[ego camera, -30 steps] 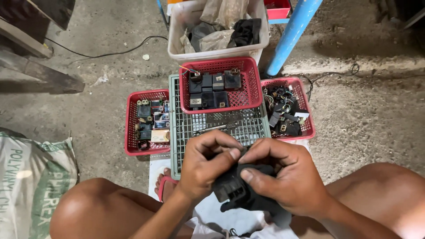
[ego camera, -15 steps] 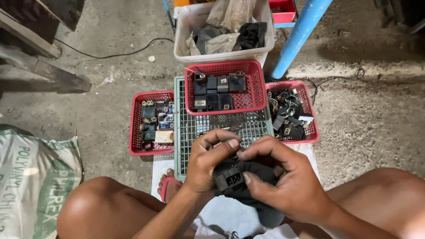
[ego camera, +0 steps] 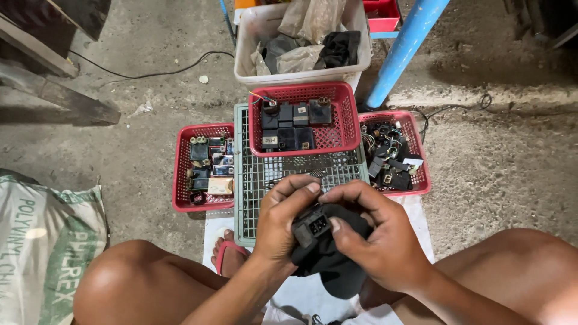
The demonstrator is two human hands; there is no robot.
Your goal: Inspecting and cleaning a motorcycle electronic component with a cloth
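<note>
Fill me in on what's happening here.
A person sits on the ground with both hands around a small black module and a black cloth. The left hand grips the module from the side; the right hand presses the cloth against it, thumb near its connector end. In front, three red baskets hold more dark parts, one of them resting on a grey crate. A white bin stands behind them and a printed sack lies to the left.
</note>
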